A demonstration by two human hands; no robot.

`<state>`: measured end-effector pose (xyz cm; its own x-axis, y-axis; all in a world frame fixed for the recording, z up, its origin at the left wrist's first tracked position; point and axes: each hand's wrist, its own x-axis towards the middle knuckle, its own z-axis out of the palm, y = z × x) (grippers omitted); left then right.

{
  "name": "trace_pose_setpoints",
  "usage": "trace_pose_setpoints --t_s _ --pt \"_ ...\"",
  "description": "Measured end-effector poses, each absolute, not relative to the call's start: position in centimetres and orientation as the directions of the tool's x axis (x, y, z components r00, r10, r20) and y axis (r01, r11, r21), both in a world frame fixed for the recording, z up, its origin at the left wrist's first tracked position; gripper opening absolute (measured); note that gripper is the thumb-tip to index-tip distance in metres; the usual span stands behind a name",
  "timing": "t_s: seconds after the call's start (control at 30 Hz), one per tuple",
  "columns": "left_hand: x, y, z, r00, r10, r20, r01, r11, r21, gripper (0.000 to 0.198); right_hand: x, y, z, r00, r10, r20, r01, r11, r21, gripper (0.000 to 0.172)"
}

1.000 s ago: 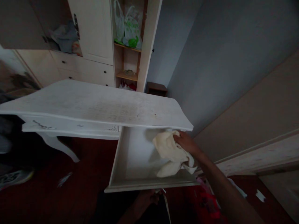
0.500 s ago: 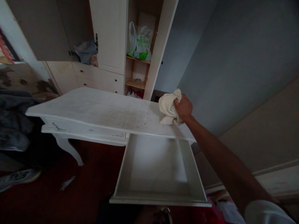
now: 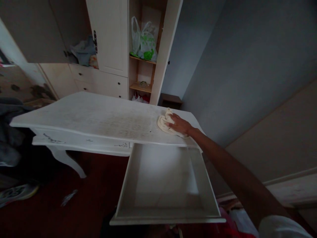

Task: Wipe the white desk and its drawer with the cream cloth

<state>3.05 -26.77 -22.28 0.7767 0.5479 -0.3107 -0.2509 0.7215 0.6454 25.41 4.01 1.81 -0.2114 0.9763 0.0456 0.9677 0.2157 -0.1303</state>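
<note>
My right hand (image 3: 180,125) presses a cream cloth (image 3: 165,123) down on the right part of a white desk top (image 3: 104,110). Its fingers lie over the bunched cloth. Grey smudges mark the middle of the top, left of the cloth. Directly below, an open drawer (image 3: 165,175) sticks out toward me with nothing seen inside it. My left hand is out of sight.
Behind the desk stands a wardrobe (image 3: 109,39) with open doors and plastic bags (image 3: 147,43) on a shelf. A grey wall (image 3: 247,66) rises on the right. Dark clothing (image 3: 10,132) and a shoe (image 3: 18,194) are at the left.
My right hand has brought the cloth down and slightly left, from bunched in a fist to spread flatter on the desk top. The view has shifted slightly.
</note>
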Motion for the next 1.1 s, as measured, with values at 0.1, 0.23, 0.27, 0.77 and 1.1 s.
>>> trace_pose_setpoints --t_s 0.1,0.23,0.27,0.77,1.1 --pt "2.8 -27.0 -22.9 0.77 0.552 -0.321 -0.235 0.712 0.662 0.034 28.0 4.1 2.0 -0.212 0.964 0.163 0.953 0.241 -0.183 0.073" --pt "2.6 -27.3 -24.0 0.728 0.593 -0.344 -0.226 0.682 0.696 0.033 32.7 3.5 -0.3 -0.048 0.941 0.335 0.941 0.156 -0.302 0.069" --pt "2.6 -27.3 -24.3 0.711 0.609 -0.352 -0.227 0.673 0.704 0.036 33.9 3.2 -1.1 -0.004 0.936 0.352 0.931 0.132 -0.339 0.068" --pt "3.1 -29.0 -22.2 0.486 0.792 -0.37 -0.25 0.531 0.81 0.059 39.4 2.1 -5.2 0.207 0.853 0.48 0.871 0.062 -0.487 0.034" --pt "3.3 -28.9 -20.7 0.479 0.78 -0.403 -0.391 0.6 0.698 0.058 39.7 2.4 -5.9 0.133 0.891 0.434 0.938 0.028 -0.346 0.03"
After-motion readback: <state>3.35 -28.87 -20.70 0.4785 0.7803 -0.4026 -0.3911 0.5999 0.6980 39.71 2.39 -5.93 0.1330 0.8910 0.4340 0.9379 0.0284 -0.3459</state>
